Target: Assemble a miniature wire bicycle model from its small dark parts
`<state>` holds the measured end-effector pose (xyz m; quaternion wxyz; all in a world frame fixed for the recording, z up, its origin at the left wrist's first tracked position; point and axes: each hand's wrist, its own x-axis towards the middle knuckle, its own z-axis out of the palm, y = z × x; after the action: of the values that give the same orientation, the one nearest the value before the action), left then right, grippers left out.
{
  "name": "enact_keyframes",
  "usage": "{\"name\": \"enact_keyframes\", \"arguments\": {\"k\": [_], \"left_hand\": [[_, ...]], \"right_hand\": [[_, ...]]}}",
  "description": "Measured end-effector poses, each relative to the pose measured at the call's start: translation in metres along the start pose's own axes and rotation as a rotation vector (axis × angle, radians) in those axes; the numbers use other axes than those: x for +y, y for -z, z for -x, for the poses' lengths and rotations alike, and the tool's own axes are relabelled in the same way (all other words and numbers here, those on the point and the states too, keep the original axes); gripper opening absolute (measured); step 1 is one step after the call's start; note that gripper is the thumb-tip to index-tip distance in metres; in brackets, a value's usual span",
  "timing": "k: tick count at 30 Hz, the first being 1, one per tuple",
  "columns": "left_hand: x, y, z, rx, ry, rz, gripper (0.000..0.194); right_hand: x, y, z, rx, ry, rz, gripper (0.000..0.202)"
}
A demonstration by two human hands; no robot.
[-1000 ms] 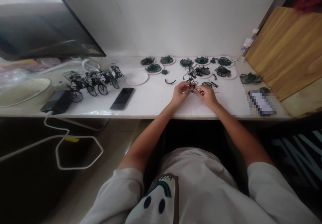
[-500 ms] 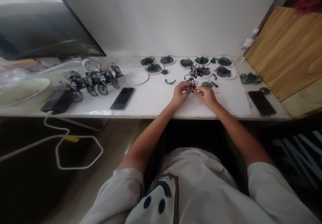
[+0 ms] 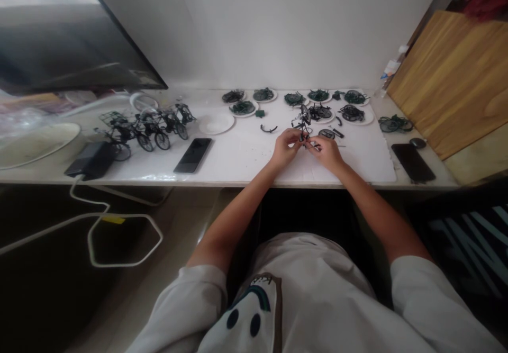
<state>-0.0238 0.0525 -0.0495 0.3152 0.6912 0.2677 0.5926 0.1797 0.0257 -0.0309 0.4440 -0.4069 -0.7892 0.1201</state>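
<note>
Between my two hands is a partly built model bicycle (image 3: 305, 116), its wheel pointing up and away from me. My left hand (image 3: 284, 146) pinches its dark frame from the left. The fingers of my right hand (image 3: 327, 151) close on the same frame from the right; small parts there are hidden by the fingertips. Just beyond my right hand lie a loose wheel (image 3: 327, 133) and a short dark piece (image 3: 338, 132). A curved mudguard-like part (image 3: 269, 129) rests on the white sheet (image 3: 246, 146) to the left.
Several plates of dark bicycle parts (image 3: 243, 108) line the back. An unoccupied white plate (image 3: 216, 124) and a phone (image 3: 193, 155) are left of my hands. Finished-looking model bicycles (image 3: 153, 125) stand farther left, near a black adapter (image 3: 91, 159). Another phone (image 3: 413, 162) lies right.
The model bicycle has tilted slightly between my fingers, its upper wheel a little lower. Both hands stay nearly in place and keep their grip.
</note>
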Motion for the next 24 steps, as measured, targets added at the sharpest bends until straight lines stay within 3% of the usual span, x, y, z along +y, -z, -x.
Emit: {"name": "enact_keyframes", "arguments": {"k": [14, 24], "left_hand": [[-0.0025, -0.0009, -0.0007, 0.02, 0.053, 0.064, 0.049], [-0.0052, 0.0005, -0.0006, 0.041, 0.042, 0.039, 0.043]], "right_hand": [[-0.0032, 0.0004, -0.0003, 0.012, 0.007, -0.011, 0.032], [-0.0004, 0.0004, -0.0003, -0.024, 0.003, -0.003, 0.036]]}}
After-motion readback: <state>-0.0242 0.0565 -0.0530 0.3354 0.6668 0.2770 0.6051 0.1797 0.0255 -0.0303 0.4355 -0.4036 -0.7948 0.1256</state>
